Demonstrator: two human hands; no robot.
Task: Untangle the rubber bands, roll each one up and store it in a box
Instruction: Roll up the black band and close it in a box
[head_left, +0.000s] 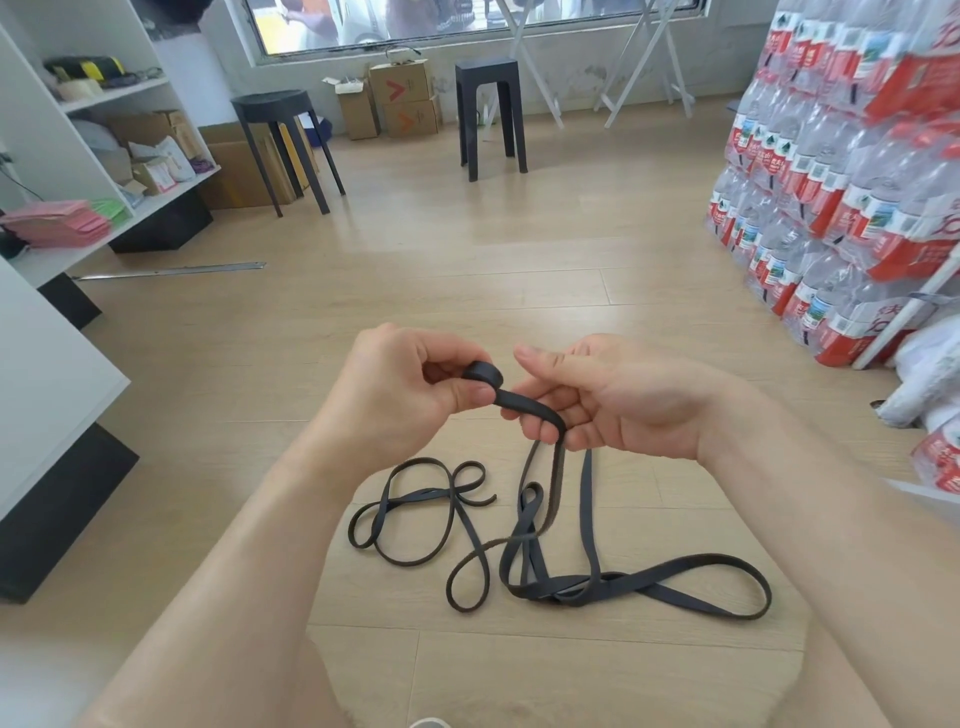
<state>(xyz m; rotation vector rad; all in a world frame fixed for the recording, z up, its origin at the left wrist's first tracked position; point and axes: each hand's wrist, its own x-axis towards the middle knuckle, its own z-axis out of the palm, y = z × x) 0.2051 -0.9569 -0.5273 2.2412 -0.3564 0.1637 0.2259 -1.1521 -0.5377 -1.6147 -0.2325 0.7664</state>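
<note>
My left hand (400, 384) pinches a small rolled coil at the end of a flat black rubber band (524, 405). The band runs right from the coil across the fingers of my right hand (618, 400), which grips it, then hangs down to the wooden floor. There it joins a loose tangle of black bands (566, 582) with long loops. A separate looped black band (415, 509) lies on the floor to the left of that tangle. No storage box for the bands is identifiable.
White shelving (104, 156) and a white table (47, 374) stand at the left. Stacked packs of bottled water (841, 171) fill the right side. Two dark stools (283, 140) and cardboard boxes (400, 98) stand by the far wall under the window.
</note>
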